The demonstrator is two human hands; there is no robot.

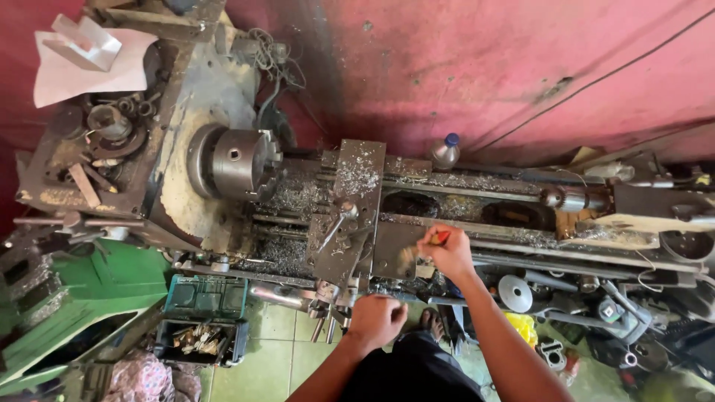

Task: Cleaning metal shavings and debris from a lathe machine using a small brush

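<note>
One lathe [357, 201] fills the bench, its chuck [237, 164] bare and its bed strewn with metal chips. One green crate [206, 296] sits below it, and one bottle [445, 151] stands behind. The right hand [447, 251] is closed on a small brush [426, 249] with an orange-red handle, held over the carriage (bristles blurred). It looks light, stiff in the handle and soft at the tip; best held by the handle. The left hand [376, 320] is curled at the lathe's front edge; what it grips I cannot tell.
</note>
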